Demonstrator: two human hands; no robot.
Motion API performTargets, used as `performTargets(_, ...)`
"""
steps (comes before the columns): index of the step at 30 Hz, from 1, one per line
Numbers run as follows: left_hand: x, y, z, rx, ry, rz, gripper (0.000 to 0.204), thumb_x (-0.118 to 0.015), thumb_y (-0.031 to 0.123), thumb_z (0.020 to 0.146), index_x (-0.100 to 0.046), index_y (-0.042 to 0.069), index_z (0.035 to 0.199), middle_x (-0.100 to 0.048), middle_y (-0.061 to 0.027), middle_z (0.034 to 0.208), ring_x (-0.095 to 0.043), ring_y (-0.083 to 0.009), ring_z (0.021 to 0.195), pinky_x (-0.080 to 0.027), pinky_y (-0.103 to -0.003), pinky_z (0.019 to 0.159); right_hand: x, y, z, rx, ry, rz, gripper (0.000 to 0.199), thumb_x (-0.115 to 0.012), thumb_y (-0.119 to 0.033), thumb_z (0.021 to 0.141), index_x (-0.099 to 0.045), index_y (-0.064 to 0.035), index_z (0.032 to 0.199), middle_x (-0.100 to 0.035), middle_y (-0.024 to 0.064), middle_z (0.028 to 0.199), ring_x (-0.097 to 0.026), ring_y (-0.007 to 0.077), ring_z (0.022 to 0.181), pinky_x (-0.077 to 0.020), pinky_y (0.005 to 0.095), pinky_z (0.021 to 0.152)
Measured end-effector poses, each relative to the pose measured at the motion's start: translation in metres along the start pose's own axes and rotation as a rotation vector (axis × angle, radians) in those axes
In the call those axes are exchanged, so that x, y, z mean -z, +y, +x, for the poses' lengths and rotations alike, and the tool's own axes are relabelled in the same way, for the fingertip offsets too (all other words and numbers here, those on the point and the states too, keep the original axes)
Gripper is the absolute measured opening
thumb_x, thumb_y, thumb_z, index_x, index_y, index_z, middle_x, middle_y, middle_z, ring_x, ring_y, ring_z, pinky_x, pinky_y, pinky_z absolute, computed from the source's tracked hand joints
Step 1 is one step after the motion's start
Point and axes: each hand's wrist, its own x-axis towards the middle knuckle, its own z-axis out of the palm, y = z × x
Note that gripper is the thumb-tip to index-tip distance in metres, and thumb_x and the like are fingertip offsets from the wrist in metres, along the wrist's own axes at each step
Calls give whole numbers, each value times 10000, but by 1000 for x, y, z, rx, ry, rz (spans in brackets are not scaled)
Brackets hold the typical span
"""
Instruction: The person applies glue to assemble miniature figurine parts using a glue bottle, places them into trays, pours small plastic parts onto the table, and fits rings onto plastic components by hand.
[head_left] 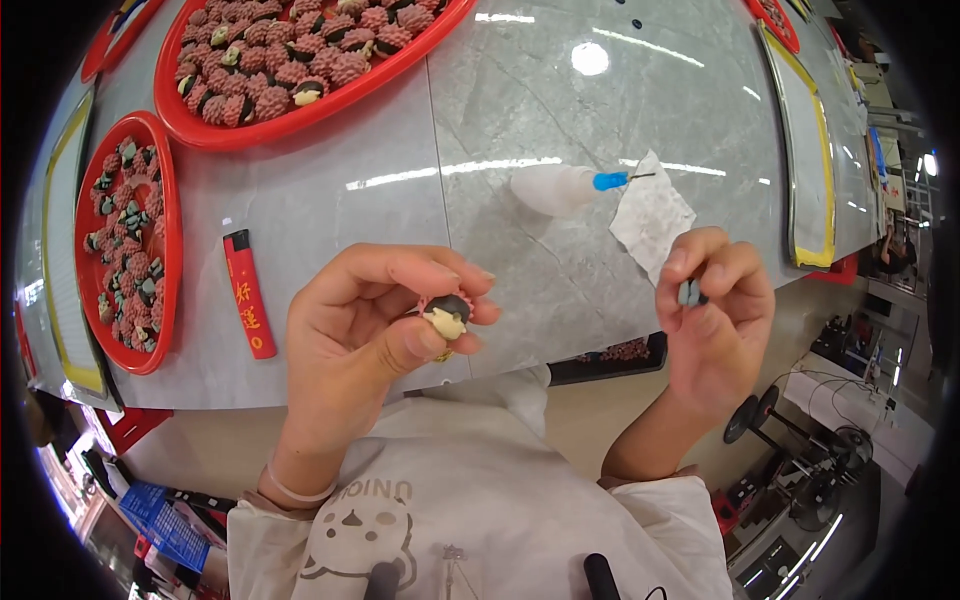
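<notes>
Above the near edge of the table, my left hand (345, 335) pinches a small figurine head (447, 318) between thumb and fingers. The head has a cream face, a black fringe and pink bumpy hair. Off to the right, my right hand (722, 315) is closed on a tiny grey-blue piece (688, 292), held at its fingertips; its full shape is hidden. Between and beyond the hands lies a whitish squeeze bottle (555, 191) with a blue needle tip (610, 181). The needle reaches over a crumpled white paper (655, 215) close to my right hand.
A large red tray (290, 128) of pink-haired heads stands at the far left. Nearer, a smaller red tray (173, 240) holds pink heads and grey-green pieces. A red, black-ended lighter-shaped stick (248, 295) lies left of my left hand. Yellow-edged frames (812, 160) flank the table.
</notes>
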Motion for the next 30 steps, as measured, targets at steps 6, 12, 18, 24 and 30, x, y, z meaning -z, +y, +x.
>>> performTargets(6,9,-5,0,-61,-127,-123,236,-601,68,788,-500,-39,973,-538,-190,1007,-588,-240,882,-515,-299,732,-28,17,-1,-183,-50,230,216,-577,-17,725,-529,68,918,-541,200,923,-553,180,721,-470,231,582)
performTargets(12,3,-6,-4,-35,-53,-81,298,-665,200,749,-481,38,918,-530,-128,934,-593,-202,800,-518,-239,615,-49,17,0,-236,-96,131,217,-618,-116,766,-497,14,890,-521,175,855,-544,147,606,-458,202,465)
performTargets(18,8,-7,-1,-5,-47,-79,330,-690,213,724,-486,35,912,-538,-118,925,-577,-172,791,-499,-251,630,-53,16,5,3,-198,-304,210,-659,-1,702,-508,37,843,-548,192,867,-573,181,713,-479,206,574)
performTargets(24,6,-3,-2,-31,-46,-60,347,-708,225,701,-500,41,909,-550,-101,906,-569,-145,814,-478,-246,721,-55,17,6,191,-233,-449,248,-682,43,658,-521,35,846,-579,205,850,-585,197,754,-476,226,633)
performTargets(30,9,-6,-3,-48,-92,-23,332,-718,210,688,-521,33,888,-555,-88,852,-575,-138,784,-476,-237,725,-61,15,4,307,-236,-531,238,-704,49,628,-549,21,806,-589,210,824,-600,175,662,-485,211,554)
